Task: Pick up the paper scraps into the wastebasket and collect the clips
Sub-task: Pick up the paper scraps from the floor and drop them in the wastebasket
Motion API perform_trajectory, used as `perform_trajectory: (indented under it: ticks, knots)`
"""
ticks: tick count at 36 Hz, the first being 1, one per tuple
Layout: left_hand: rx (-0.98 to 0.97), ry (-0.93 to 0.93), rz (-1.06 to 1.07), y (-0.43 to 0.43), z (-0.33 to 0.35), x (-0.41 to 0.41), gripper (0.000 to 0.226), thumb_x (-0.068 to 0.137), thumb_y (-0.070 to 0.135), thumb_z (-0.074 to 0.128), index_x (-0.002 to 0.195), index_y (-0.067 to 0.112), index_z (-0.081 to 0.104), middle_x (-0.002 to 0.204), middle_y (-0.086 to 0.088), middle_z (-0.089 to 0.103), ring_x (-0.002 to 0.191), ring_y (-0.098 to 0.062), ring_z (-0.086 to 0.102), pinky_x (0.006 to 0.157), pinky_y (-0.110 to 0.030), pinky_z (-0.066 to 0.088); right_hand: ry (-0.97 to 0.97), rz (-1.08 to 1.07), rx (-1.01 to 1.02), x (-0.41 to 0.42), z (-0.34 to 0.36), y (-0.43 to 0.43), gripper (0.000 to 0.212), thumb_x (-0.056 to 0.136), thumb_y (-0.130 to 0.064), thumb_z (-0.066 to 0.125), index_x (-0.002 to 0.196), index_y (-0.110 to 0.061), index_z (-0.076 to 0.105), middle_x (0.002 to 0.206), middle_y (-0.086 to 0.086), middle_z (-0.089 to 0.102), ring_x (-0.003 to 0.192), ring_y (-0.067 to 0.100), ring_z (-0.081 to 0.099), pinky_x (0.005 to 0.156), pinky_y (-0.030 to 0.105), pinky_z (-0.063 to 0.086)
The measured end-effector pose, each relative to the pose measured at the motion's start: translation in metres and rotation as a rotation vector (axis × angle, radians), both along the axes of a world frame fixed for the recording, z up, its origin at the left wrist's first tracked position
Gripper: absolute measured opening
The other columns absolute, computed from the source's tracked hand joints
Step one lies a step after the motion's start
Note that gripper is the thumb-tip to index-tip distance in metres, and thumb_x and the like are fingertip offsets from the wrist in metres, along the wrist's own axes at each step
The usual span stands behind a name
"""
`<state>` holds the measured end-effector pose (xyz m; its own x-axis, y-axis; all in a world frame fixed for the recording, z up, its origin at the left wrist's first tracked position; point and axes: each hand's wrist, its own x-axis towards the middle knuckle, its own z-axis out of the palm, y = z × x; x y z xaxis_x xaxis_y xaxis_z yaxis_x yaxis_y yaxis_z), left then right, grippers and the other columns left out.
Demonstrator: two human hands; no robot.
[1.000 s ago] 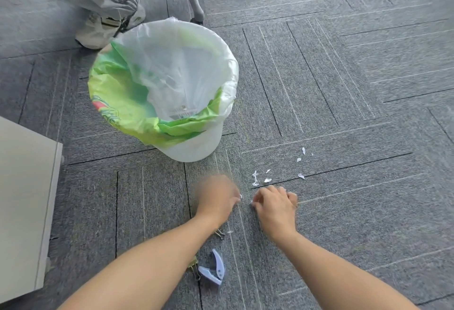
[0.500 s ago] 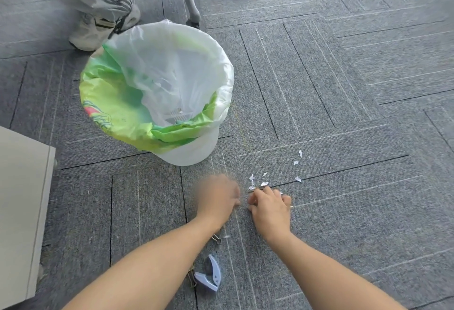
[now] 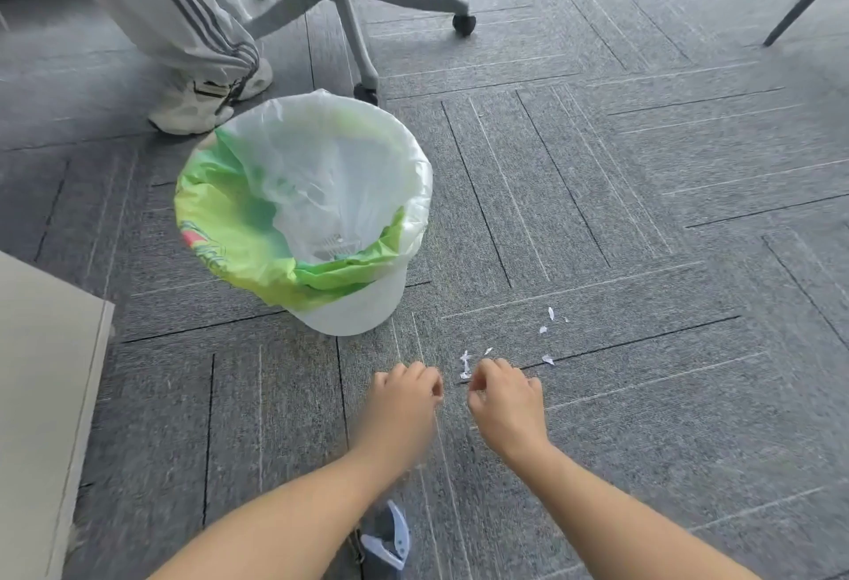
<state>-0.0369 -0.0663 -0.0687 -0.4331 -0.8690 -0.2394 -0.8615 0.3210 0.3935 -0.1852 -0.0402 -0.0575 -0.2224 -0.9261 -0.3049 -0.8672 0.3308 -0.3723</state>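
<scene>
While jagged white paper scraps [image 3: 465,365] dot the ribbed grey carpet [image 3: 643,211], left hand [image 3: 404,398] and right hand [image 3: 505,402] curl, contents unclear.

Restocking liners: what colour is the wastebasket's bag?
Head view: the white round wastebasket holds a green plastic liner with red print, under a translucent white bag.

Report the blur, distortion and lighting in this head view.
Head view: the left hand and its wrist are smeared by motion, while the right hand and the paper scraps are sharper. Head view: the wide-angle lens slightly bows the carpet lines toward the edges. Head view: light is soft and even, shadows are faint, and there is no strong glare on the wastebasket liner.
</scene>
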Motion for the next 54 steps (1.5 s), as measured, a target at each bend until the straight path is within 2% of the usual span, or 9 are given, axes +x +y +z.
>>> perform_trajectory:
  ticks: [7, 10, 14, 20, 29, 32, 36, 44, 54]
  knots:
    - [-0.276, 0.385, 0.0, 0.003, 0.102, 0.034, 0.004, 0.09, 0.028, 0.06, 0.092, 0.029, 0.057, 0.085, 0.017, 0.055, 0.079, -0.005, 0.052, 0.074, -0.027, 0.046, -0.398, -0.018, -0.246, -0.004, 0.096, -0.022, 0.018, 0.089, -0.023, 0.067, 0.08, -0.033, 0.054, 0.072, -0.013, 0.061, 0.062, 0.004, 0.057, 0.061, 0.025, 0.052]
    - [-0.507, 0.493, 0.007, -0.006, 0.163, 0.052, 0.004, 0.091, 0.025, 0.059, 0.091, 0.021, 0.061, 0.086, 0.011, 0.058, 0.077, -0.012, 0.054, 0.071, -0.031, 0.047, -0.429, 0.052, -0.496, 0.008, 0.159, -0.045, 0.017, 0.088, -0.025, 0.066, 0.08, -0.033, 0.053, 0.078, -0.019, 0.06, 0.072, 0.001, 0.057, 0.065, 0.018, 0.046]
    - [-0.692, 0.419, 0.072, -0.045, 0.217, 0.071, 0.001, 0.09, 0.017, 0.062, 0.09, 0.016, 0.063, 0.084, 0.005, 0.059, 0.076, -0.02, 0.053, 0.069, -0.039, 0.047, -0.346, 0.148, -0.705, 0.034, 0.209, -0.085, 0.012, 0.084, -0.027, 0.068, 0.084, -0.033, 0.058, 0.081, -0.02, 0.062, 0.073, 0.003, 0.056, 0.08, 0.032, 0.038]
    - [-0.401, 0.15, 0.282, -0.114, 0.227, 0.093, 0.007, 0.09, 0.032, 0.065, 0.09, 0.035, 0.072, 0.093, 0.012, 0.071, 0.085, -0.018, 0.062, 0.074, -0.034, 0.048, -0.069, 0.272, -0.452, 0.061, 0.216, -0.147, 0.007, 0.082, -0.036, 0.07, 0.087, -0.036, 0.074, 0.097, -0.009, 0.066, 0.104, 0.02, 0.05, 0.094, 0.043, 0.034]
    - [-0.382, 0.007, 0.363, -0.13, 0.243, 0.097, 0.024, 0.078, 0.042, 0.076, 0.081, 0.025, 0.059, 0.077, 0.011, 0.064, 0.074, -0.015, 0.059, 0.056, -0.029, 0.038, 0.031, 0.237, -0.46, 0.049, 0.222, -0.155, 0.017, 0.08, -0.046, 0.072, 0.082, -0.03, 0.066, 0.089, -0.011, 0.067, 0.097, 0.015, 0.053, 0.087, 0.039, 0.026]
    - [-0.405, 0.11, 0.264, -0.131, 0.238, 0.087, 0.027, 0.086, 0.024, 0.069, 0.109, 0.032, 0.056, 0.098, 0.011, 0.067, 0.091, -0.018, 0.063, 0.075, -0.036, 0.052, -0.061, 0.264, -0.472, 0.036, 0.223, -0.151, 0.009, 0.088, -0.036, 0.065, 0.097, -0.035, 0.067, 0.1, -0.014, 0.065, 0.104, 0.013, 0.052, 0.089, 0.038, 0.024]
    - [-0.51, 0.286, 0.037, -0.114, 0.227, 0.049, 0.069, 0.086, 0.008, 0.064, 0.147, 0.024, 0.036, 0.132, -0.001, 0.054, 0.118, -0.024, 0.043, 0.102, -0.038, 0.038, -0.092, 0.249, -0.522, 0.011, 0.22, -0.137, 0.023, 0.09, -0.03, 0.062, 0.112, -0.036, 0.062, 0.109, -0.017, 0.062, 0.103, 0.009, 0.053, 0.093, 0.037, 0.03]
    - [-0.363, 0.51, -0.131, -0.076, 0.192, -0.039, 0.05, 0.086, -0.003, 0.055, 0.132, 0.015, 0.048, 0.112, -0.007, 0.057, 0.095, -0.023, 0.056, 0.087, -0.036, 0.048, -0.123, 0.069, -0.499, -0.056, 0.18, -0.102, 0.011, 0.09, -0.031, 0.063, 0.101, -0.034, 0.063, 0.096, -0.018, 0.064, 0.091, 0.01, 0.059, 0.091, 0.039, 0.035]
    - [-0.013, 0.265, -0.068, -0.07, 0.08, -0.056, 0.03, 0.094, 0.013, 0.057, 0.122, 0.02, 0.056, 0.11, 0.004, 0.059, 0.099, -0.011, 0.053, 0.088, -0.025, 0.044, -0.047, 0.049, -0.227, -0.088, 0.084, -0.056, 0.01, 0.09, -0.031, 0.064, 0.098, -0.035, 0.067, 0.096, -0.018, 0.067, 0.087, 0.006, 0.058, 0.093, 0.036, 0.039]
